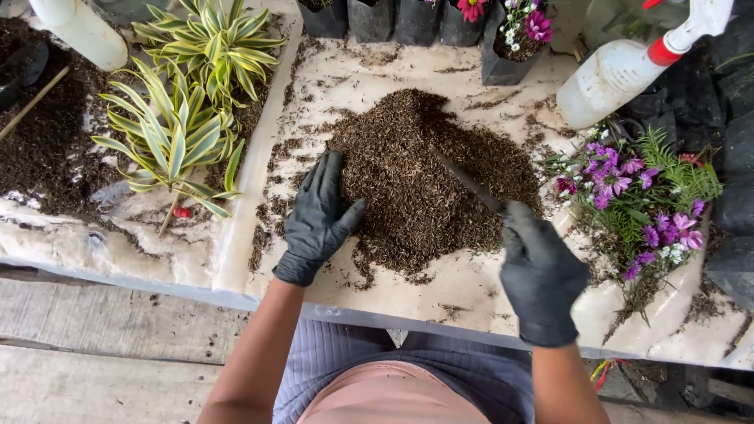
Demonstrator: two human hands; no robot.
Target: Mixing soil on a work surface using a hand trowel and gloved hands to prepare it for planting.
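A heap of dark brown potting mix [420, 177] lies in the middle of a white plastic sheet [471, 286] spread over the bench. The left hand [318, 216], in a black glove, rests flat with fingers spread on the heap's left edge, gripping nothing. The right hand [540, 271], also gloved, is closed around the handle of a thin dark tool [470, 182] whose blade lies slanted across the top of the heap; its exact kind is hard to make out. The hands are well apart, one on either side of the heap. To the left stand two striped green-and-yellow plants [192, 94] in more loose soil, beside a wooden stick [31, 104]. To the right lies a bunch of purple flowers [636, 192] with ferny leaves, roots on the sheet. Behind it a white spray bottle [620, 74] with a red collar leans, its head cut off by the frame. Along the far edge sit black nursery bags [416, 20], one holding pink flowers [530, 23]; what the others hold is cropped out.
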